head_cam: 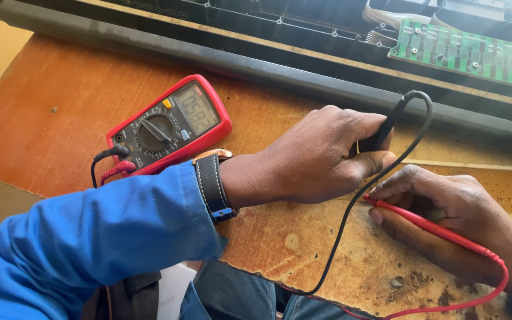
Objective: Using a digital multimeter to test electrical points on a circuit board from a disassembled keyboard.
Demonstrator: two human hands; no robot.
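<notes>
Gripping probes (386, 127) nr multimeter (170, 124), tips hidden

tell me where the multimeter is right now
In the head view the red multimeter lies on the wooden table, upper left of centre, just beyond the left hand's wristwatch.

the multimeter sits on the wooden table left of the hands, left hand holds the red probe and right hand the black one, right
Not quite: the probes are swapped. In the head view the left hand holds the black probe and the right hand holds the red probe. The rest stands: the red multimeter sits on the wooden table, left of the hands.
</notes>
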